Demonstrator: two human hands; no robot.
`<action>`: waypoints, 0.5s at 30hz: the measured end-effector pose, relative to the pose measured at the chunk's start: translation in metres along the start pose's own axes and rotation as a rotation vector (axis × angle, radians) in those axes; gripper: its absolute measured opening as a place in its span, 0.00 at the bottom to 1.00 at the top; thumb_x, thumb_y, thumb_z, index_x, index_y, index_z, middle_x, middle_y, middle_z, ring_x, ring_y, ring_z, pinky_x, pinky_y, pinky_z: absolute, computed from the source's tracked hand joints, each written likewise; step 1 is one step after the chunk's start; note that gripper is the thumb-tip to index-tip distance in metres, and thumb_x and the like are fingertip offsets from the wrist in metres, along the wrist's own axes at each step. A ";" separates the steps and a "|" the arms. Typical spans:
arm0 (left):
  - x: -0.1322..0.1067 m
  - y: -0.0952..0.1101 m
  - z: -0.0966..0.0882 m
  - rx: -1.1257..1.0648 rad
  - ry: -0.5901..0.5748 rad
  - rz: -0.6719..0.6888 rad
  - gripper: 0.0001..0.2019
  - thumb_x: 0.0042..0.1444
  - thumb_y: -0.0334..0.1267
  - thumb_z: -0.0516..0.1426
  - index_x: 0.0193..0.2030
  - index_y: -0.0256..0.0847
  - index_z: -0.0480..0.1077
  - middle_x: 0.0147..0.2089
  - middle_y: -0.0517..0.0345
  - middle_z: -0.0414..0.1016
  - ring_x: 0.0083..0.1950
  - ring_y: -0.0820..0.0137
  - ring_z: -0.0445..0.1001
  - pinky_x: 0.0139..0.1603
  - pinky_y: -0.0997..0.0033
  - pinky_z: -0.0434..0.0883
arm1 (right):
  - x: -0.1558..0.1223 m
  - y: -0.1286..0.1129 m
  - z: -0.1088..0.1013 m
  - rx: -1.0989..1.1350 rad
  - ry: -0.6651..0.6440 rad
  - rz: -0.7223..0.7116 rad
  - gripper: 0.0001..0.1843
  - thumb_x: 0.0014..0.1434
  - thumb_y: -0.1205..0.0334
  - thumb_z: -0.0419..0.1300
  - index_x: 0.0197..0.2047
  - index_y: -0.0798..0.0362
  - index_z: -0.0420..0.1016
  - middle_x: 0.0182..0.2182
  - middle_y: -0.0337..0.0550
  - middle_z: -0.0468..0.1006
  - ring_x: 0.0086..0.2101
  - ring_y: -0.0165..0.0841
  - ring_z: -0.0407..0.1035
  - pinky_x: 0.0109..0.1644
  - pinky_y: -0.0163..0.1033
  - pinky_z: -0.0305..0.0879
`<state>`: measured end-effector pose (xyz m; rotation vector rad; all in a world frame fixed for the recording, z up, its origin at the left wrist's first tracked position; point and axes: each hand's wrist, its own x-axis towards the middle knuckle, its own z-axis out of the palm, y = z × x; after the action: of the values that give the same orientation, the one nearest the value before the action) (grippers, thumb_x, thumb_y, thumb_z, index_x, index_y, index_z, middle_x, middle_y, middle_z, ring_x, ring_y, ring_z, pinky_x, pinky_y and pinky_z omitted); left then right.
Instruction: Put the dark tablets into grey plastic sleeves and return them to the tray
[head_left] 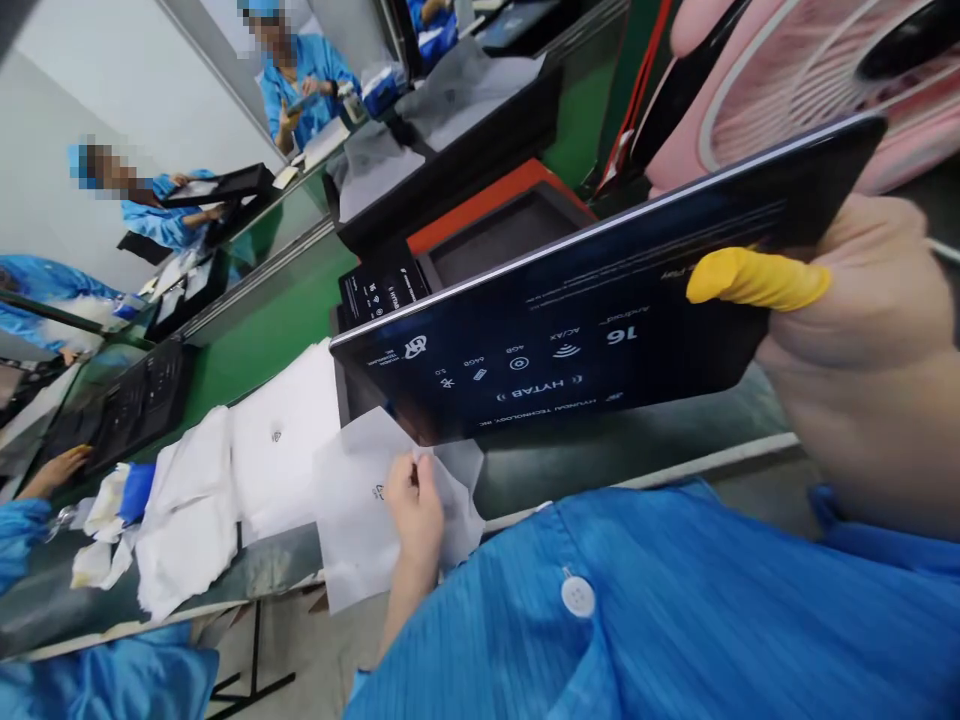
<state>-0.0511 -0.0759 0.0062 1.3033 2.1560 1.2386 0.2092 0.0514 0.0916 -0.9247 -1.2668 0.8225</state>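
Note:
A dark tablet (pixel 600 310) with white print on its face is held up close to the camera, tilted. My right hand (pixel 862 350) grips its right end, and a yellow finger cot (pixel 754 280) on one finger presses the face. My left hand (pixel 414 505) pinches the top edge of a thin white sleeve bag (pixel 360 520) that hangs over the bench edge below the tablet. My blue sleeve and coat (pixel 675 610) fill the lower right.
More white bags (pixel 277 440) and crumpled cloths (pixel 184 520) lie on the green bench. A black tray in a red frame (pixel 495 230) sits behind the tablet. A pink fan (pixel 810 80) stands at top right. Several people in blue coats work at the left and back.

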 end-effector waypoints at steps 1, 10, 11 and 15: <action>0.001 0.000 -0.001 -0.045 0.012 -0.043 0.15 0.53 0.43 0.51 0.19 0.41 0.53 0.20 0.66 0.52 0.23 0.76 0.53 0.26 0.75 0.55 | 0.000 -0.005 0.003 0.057 0.027 0.020 0.19 0.38 0.48 0.66 0.32 0.52 0.74 0.29 0.32 0.77 0.30 0.28 0.72 0.37 0.38 0.66; 0.026 -0.003 -0.008 -0.534 0.307 -0.257 0.08 0.51 0.43 0.51 0.28 0.41 0.64 0.31 0.60 0.66 0.36 0.72 0.66 0.41 0.72 0.63 | -0.031 0.012 0.038 0.178 -0.359 0.107 0.14 0.37 0.55 0.70 0.29 0.50 0.77 0.25 0.35 0.78 0.25 0.33 0.73 0.30 0.36 0.75; 0.030 -0.003 -0.014 -0.552 0.337 -0.233 0.09 0.51 0.42 0.51 0.26 0.41 0.62 0.29 0.62 0.65 0.34 0.74 0.65 0.40 0.73 0.63 | -0.034 0.016 0.042 0.170 -0.395 0.103 0.13 0.38 0.55 0.69 0.29 0.49 0.77 0.26 0.35 0.78 0.25 0.33 0.73 0.29 0.36 0.75; 0.042 0.008 -0.048 -0.403 0.480 -0.017 0.15 0.53 0.42 0.51 0.20 0.40 0.53 0.21 0.67 0.53 0.23 0.78 0.53 0.28 0.78 0.59 | -0.042 0.024 0.053 0.132 -0.461 0.016 0.10 0.41 0.55 0.68 0.28 0.49 0.77 0.22 0.35 0.76 0.21 0.31 0.71 0.24 0.32 0.72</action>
<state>-0.1001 -0.0632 0.0459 0.8813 2.0333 2.0129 0.1507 0.0299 0.0558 -0.6578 -1.5776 1.1613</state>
